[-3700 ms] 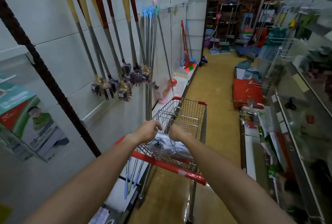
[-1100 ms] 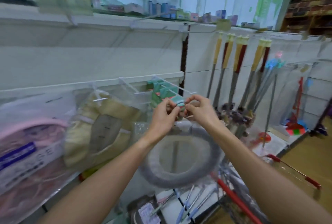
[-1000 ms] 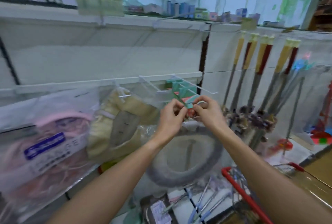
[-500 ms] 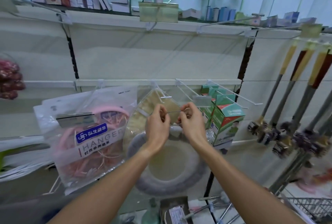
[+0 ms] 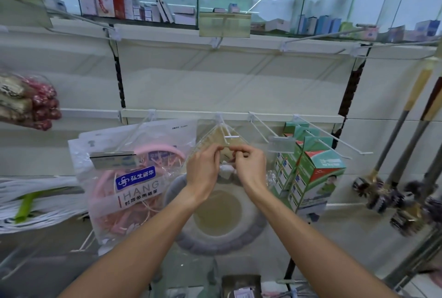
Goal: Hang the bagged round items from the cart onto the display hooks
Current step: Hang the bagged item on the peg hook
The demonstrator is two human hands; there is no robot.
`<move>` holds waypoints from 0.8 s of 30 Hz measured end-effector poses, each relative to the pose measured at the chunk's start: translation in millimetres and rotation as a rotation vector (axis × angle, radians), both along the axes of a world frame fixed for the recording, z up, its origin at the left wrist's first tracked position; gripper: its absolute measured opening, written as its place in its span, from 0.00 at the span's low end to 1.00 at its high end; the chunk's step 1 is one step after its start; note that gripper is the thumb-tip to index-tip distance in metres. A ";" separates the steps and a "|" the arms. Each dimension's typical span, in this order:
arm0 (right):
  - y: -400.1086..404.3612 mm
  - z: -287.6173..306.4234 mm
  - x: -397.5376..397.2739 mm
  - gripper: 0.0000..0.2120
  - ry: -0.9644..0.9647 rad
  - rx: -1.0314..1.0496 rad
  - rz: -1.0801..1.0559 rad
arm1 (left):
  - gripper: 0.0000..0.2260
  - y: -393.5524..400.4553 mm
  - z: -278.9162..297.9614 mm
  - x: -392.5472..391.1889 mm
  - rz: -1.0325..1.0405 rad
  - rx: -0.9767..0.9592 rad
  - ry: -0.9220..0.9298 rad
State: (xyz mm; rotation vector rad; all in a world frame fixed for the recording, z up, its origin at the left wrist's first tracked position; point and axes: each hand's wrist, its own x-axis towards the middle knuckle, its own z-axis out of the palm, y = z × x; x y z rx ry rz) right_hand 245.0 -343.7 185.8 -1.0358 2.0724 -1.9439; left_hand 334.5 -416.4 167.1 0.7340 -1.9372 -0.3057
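Note:
A grey padded ring in a clear bag [image 5: 215, 240] hangs below my hands in front of the shelf wall. My left hand [image 5: 203, 168] and my right hand [image 5: 250, 166] both pinch the bag's top edge, right at the tip of a white display hook [image 5: 230, 137]. A beige bagged item [image 5: 216, 138] hangs further back on that same hook. Whether the bag's hole is over the hook tip is hidden by my fingers. The cart is out of view.
A bag with a pink round hanger [image 5: 134, 178] hangs to the left. Green boxes [image 5: 315, 173] hang on hooks to the right, past a free hook [image 5: 263, 128]. Long-handled brushes [image 5: 392, 178] hang at far right. Red bundles [image 5: 40, 106] sit far left.
I lifted the bagged grey ring out of the cart and turned left to the shelf wall. My hands raised the bag's top to the hook in front of the beige item.

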 end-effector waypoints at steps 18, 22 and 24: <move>-69.0 -0.2 -46.6 0.18 0.036 0.048 -0.018 | 0.12 -36.0 25.2 -35.7 0.099 0.005 -0.171; -92.4 -2.4 -59.7 0.18 -0.028 0.034 0.014 | 0.13 -53.1 25.5 -45.8 0.093 0.014 -0.186; -102.9 -3.4 -65.7 0.17 -0.001 0.029 0.014 | 0.12 -63.0 25.6 -52.7 0.091 0.045 -0.192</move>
